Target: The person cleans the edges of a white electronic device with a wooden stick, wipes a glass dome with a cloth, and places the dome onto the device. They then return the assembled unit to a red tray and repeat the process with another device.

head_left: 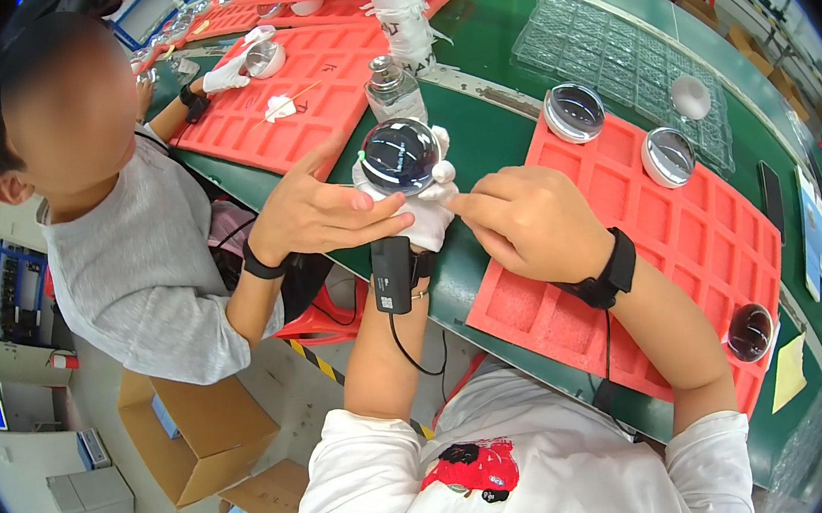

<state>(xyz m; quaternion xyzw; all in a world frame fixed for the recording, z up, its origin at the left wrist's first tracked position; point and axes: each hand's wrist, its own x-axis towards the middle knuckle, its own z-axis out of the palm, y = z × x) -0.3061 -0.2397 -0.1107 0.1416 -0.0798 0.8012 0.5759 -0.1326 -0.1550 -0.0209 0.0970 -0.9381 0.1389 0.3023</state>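
Observation:
My left hand [424,217], in a white glove, is closed around the base of a dark, shiny glass-like dome [399,158] held up over the table edge. My bare right hand [531,222] is beside it with its fingers curled, its index fingertip at the glove's fingers. I see nothing in it. From the left, a co-worker's bare hand [331,210] reaches with spread fingers close to the dome. The co-worker's other hand [229,73], gloved, holds a clear dome [265,59] over a red tray [331,65]. Behind my dome stands a clear pump bottle [396,90].
A red compartment tray [629,324] at my right holds several domes, one near its far corner [574,111]. Beyond it lies a clear plastic blister tray [599,46]. A black phone [771,189] and yellow paper [790,372] are at the right. A cardboard box [199,429] stands on the floor.

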